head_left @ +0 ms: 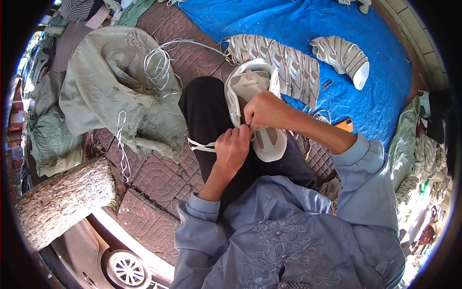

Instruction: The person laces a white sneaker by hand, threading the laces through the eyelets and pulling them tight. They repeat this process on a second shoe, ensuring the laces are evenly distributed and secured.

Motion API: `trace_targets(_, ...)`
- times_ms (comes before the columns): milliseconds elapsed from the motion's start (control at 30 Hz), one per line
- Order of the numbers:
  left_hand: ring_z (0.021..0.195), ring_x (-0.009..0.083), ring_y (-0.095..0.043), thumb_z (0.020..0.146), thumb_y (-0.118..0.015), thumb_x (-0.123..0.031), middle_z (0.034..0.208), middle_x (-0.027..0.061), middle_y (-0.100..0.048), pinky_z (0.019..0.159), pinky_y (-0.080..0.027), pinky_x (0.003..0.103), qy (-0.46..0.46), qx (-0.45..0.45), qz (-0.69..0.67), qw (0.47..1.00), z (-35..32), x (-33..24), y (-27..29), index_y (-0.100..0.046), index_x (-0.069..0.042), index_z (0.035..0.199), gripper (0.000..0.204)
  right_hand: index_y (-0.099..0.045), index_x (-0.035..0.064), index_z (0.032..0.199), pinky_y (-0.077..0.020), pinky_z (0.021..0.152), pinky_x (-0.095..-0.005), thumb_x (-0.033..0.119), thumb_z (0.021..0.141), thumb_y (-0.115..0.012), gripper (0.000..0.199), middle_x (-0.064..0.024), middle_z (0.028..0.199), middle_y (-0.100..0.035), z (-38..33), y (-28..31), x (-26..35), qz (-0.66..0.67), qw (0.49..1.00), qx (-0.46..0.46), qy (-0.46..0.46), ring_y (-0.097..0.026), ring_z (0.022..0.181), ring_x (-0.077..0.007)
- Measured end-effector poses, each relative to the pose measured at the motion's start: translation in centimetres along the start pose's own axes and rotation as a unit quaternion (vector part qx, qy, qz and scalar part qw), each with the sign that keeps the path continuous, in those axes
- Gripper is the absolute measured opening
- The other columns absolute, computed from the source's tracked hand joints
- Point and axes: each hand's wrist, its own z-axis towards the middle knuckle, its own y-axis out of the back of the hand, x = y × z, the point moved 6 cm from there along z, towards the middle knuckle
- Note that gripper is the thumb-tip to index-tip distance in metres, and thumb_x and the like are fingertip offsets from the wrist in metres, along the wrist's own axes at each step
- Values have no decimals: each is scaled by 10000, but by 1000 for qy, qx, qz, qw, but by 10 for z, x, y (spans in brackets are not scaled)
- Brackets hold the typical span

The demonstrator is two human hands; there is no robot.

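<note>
A white and beige sneaker (270,147) lies on my lap, its toe toward me and its padded tongue standing up at the far end. My left hand (232,148) is closed in a pinch at the near left edge of the lace opening. From that hand a white shoelace (202,145) runs left across my dark-trousered knee. My right hand (263,111) is bent over the middle of the shoe with its fingers closed, almost touching the left fingertips. Whatever is between the right fingers is hidden.
Rows of nested beige shoe uppers (274,60) and a smaller stack (342,60) lie on a blue tarp (385,106). An orange phone (344,125) is near my right forearm. On the left are a pale sack (103,82), coiled white laces (158,67) and a stone block (67,200).
</note>
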Motion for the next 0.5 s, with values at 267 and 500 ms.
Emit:
trace_targets(267,482,163,-497,703,-642,-133,515,25,-444,411,-405,295,1,-13,-12,1000,2,2,2,-462,-88,663,190,-591,18,571,-427,435,-244,3,526,-561,56,-56,481,-549,7,-7,-1,-30,997,-66,11,-563,454,-118)
trace_targets(500,495,183,-519,729,-633,-145,531,39,-479,426,-416,308,8,19,-20,1000,4,1,7,-492,-77,692,160,-578,20,559,-389,404,-240,-8,534,-536,57,-38,467,-519,11,16,8,-8,989,-122,88,-511,437,-89)
